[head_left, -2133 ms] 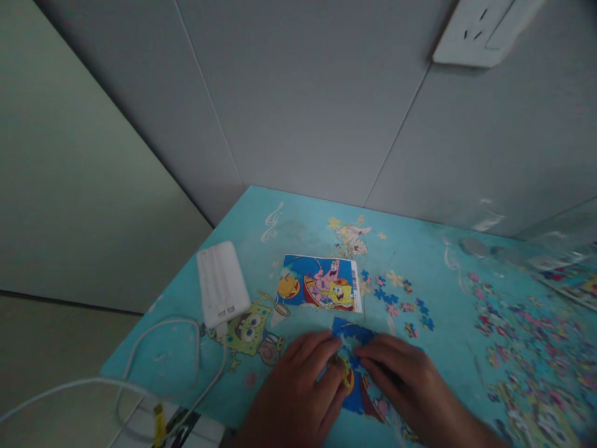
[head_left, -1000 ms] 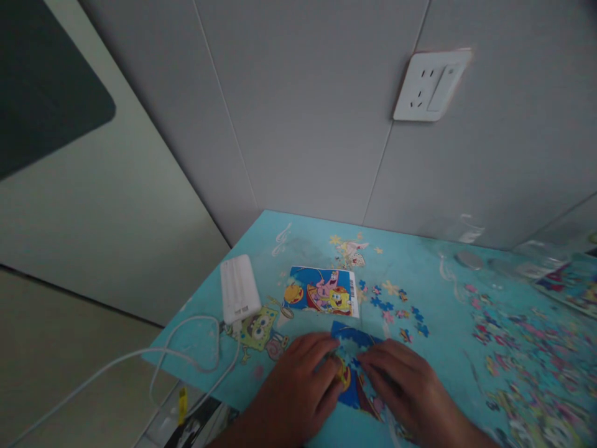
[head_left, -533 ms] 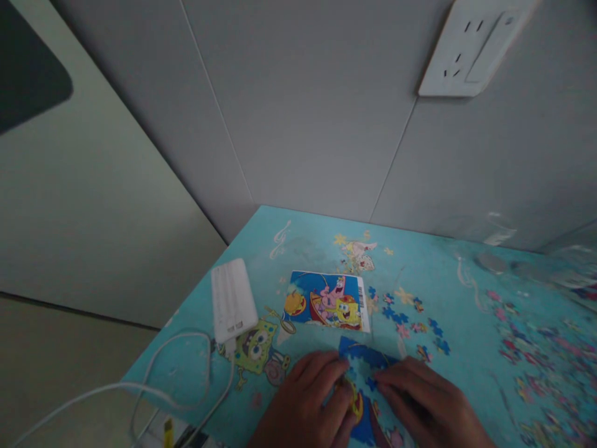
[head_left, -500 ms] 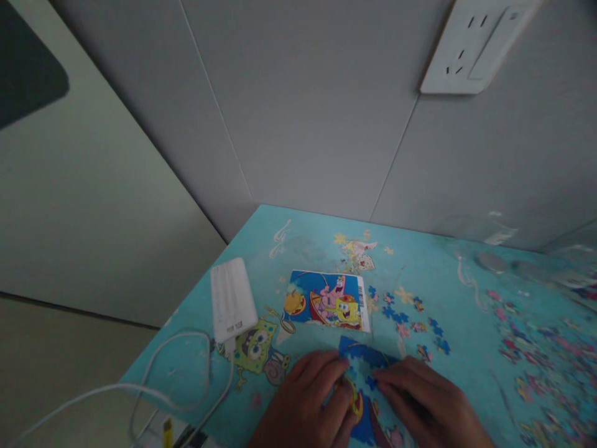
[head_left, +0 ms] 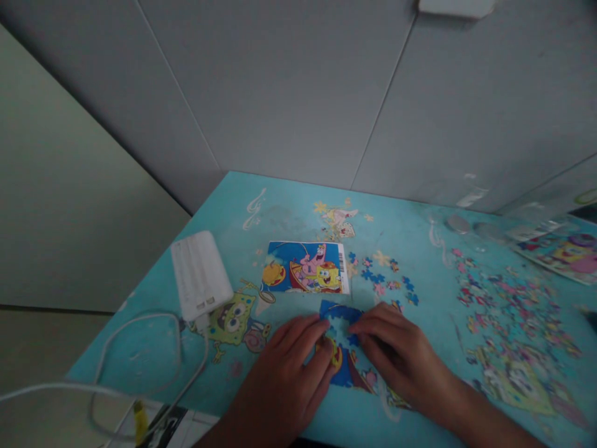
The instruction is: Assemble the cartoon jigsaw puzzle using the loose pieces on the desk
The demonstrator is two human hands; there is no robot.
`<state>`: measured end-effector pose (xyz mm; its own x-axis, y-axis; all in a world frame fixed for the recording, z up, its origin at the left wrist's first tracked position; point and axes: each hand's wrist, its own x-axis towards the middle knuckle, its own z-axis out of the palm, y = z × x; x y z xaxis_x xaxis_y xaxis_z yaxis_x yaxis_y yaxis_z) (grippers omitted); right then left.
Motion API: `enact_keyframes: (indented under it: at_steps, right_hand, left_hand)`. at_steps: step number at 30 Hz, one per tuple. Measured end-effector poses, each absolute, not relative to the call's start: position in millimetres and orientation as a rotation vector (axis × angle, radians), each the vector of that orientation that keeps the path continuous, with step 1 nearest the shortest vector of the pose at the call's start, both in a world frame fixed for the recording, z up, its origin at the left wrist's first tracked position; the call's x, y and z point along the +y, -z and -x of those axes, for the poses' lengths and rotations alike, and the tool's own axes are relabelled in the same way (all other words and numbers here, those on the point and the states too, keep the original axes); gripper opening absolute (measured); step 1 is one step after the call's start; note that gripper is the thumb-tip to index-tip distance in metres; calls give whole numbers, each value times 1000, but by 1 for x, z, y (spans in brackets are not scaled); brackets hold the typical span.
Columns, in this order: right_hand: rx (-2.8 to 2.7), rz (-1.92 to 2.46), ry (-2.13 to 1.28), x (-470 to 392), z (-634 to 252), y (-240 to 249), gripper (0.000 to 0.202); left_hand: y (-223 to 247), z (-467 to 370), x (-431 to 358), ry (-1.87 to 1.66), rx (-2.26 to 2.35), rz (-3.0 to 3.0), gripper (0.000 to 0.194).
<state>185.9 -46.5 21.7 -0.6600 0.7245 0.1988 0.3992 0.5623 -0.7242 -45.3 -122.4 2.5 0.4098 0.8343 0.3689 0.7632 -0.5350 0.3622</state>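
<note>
A partly assembled jigsaw puzzle (head_left: 346, 372) lies on the table, its blue border and yellow burger picture showing around a gap in the middle. Curled over its left edge, my left hand (head_left: 296, 364) presses on it with fingers and thumb. My right hand (head_left: 396, 348) pinches a small blue puzzle piece (head_left: 353, 340) at the right side of the gap; the fingertips partly cover it. Just beyond the puzzle lies a printed picture card (head_left: 305, 269) of cartoon figures in a boat. Several loose puzzle pieces (head_left: 373, 275) are scattered right of the card.
On the left, a white power bank (head_left: 201, 274) with a white cable (head_left: 180, 348) lies on the turquoise table (head_left: 284, 214). A large spread of pieces (head_left: 508, 305) covers the right side. Clear plastic containers (head_left: 471, 199) and a colourful sheet (head_left: 564, 254) are behind it. A wall (head_left: 280, 93) borders the back.
The camera view has shifted down and to the right, so the table appears higher and further left. Both hands stay at the puzzle, and the right still pinches the blue piece by the gap.
</note>
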Motion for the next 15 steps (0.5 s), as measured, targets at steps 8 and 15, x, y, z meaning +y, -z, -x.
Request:
enact_keyframes:
  at_steps: [8, 15]
  right_hand:
    - [-2441, 862, -890, -47, -175, -25, 19]
    - [-2396, 889, -855, -43, -183, -20, 16]
  left_hand:
    - [2, 46, -123, -752, 1460, -2464, 20]
    - [1, 46, -127, -772, 1469, -2431, 19]
